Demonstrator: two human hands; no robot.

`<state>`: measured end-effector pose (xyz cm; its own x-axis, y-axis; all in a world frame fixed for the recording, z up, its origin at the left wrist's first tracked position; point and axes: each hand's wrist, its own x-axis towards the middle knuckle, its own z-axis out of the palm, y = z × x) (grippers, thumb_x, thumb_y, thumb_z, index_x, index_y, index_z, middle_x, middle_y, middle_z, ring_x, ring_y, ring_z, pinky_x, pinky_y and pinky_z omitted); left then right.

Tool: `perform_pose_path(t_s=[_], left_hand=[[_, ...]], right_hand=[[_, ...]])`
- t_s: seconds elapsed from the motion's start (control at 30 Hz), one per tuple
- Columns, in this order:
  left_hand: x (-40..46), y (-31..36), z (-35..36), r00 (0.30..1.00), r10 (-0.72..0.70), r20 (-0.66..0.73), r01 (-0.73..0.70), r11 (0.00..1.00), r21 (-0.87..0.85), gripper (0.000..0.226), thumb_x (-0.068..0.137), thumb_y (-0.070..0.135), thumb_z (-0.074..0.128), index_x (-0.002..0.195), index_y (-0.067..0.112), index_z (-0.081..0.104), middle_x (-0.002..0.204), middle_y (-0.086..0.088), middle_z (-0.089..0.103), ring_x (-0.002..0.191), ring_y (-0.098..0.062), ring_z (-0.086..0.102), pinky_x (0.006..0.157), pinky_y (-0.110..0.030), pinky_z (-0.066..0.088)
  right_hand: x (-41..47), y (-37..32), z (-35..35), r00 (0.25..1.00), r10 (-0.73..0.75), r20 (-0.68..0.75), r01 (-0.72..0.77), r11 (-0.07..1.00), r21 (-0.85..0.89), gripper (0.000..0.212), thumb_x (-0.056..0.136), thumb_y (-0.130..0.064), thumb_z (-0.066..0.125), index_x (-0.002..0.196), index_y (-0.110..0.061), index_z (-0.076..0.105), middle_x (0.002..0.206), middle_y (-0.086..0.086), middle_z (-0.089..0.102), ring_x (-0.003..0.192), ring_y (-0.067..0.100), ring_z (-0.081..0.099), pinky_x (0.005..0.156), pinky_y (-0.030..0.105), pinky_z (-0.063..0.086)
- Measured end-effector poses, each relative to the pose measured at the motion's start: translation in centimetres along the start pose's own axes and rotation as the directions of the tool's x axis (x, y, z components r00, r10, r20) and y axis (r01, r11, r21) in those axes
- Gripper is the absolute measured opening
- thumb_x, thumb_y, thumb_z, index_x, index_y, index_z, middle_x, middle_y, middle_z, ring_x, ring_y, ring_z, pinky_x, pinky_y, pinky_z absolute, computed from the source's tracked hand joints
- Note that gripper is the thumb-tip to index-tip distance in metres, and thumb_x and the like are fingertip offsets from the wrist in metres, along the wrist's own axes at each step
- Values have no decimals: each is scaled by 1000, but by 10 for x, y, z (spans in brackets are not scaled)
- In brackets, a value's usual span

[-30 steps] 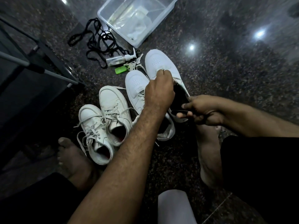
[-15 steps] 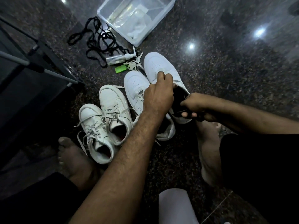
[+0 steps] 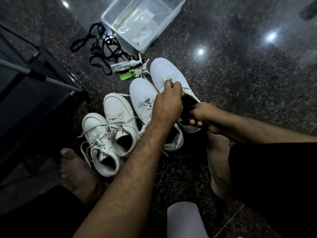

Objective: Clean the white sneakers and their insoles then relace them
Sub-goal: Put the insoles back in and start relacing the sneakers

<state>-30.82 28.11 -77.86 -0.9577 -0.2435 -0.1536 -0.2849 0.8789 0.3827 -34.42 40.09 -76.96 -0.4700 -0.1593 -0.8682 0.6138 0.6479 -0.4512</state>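
**Kid:** What could go wrong here?

**Helper:** The right hand [image 3: 203,115] is at the back opening of the far right sneaker [image 3: 169,73]. Its fingers [image 3: 195,121] are curled round something dark there. I think it is the insole, but I cannot tell for sure. If the pull is hard, the insole could bend or tear. If it is stuck down, it could rip.

**Kid:** Could the shoe slide?

**Helper:** Yes. The floor [image 3: 240,79] is shiny stone. If the left hand [image 3: 167,104] lets go, the sneaker could skid off and knock the bottle [image 3: 126,65] or the keys [image 3: 135,73] just beside its toe.

**Kid:** What is the left hand doing?

**Helper:** Its arm reaches out long across the middle. The fingers [image 3: 169,83] are curled and pinch the top of the sneaker near the tongue. I think that holds the shoe in place.

**Kid:** And the right arm?

**Helper:** It comes in from the right side, low, over a bare foot [image 3: 217,169].

**Kid:** Where are the other shoes?

**Helper:** The second sneaker [image 3: 141,93] lies touching the first, on its left. Another pair [image 3: 109,133], laced, sits further left. Black laces [image 3: 103,47] lie near the clear tub [image 3: 178,7].
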Motion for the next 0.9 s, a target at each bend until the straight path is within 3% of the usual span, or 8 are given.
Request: perform_pose_path(t_s=[0.13,0.27,0.37,0.5,0.73,0.9], left_hand=[[0,2,-1,1000,10,7,-10,1000,-4,11,101,19,46,108,11,49,112,-14,47,75,-45,57,64,-48,45],[0,1,-1,1000,-4,-4,4,1000,27,12,102,20,45,109,11,49,115,-13,49,78,-45,58,63,-46,42],[0,-1,-3,1000,5,-11,-5,998,60,14,102,19,45,111,10,50,114,-13,50,78,-44,58,62,-43,36],[-1,-1,-5,999,46,-19,-45,998,49,17,103,23,44,111,10,50,109,-11,53,78,-42,58,65,-48,45],[-10,9,-8,992,124,10,-124,990,66,18,101,21,44,110,7,51,122,-18,48,66,-45,54,56,-42,29],[-10,13,-9,991,104,80,-108,993,52,21,98,23,48,115,12,47,125,-16,44,74,-48,58,59,-43,34]], right_hand=[[0,2,1,999,-36,-7,36,997,63,26,95,4,39,92,-8,62,70,8,56,31,2,44,29,13,25],[-7,1,-2,997,-71,43,70,997,8,21,98,-1,40,95,-11,58,71,5,54,32,2,43,29,14,25],[-24,-5,-13,987,-56,148,62,997,-36,17,96,-1,42,88,-12,52,53,3,45,27,6,33,31,11,22],[-39,-1,-28,965,25,260,-19,999,-26,20,100,-8,40,83,-17,46,42,-4,38,27,5,25,39,8,16],[-25,16,-6,985,-34,169,10,990,141,24,105,-6,35,92,-18,51,52,-3,58,29,0,40,27,11,22],[-14,11,1,988,-95,123,66,973,221,25,103,-2,40,85,-13,54,47,-6,57,32,1,45,29,11,26]])
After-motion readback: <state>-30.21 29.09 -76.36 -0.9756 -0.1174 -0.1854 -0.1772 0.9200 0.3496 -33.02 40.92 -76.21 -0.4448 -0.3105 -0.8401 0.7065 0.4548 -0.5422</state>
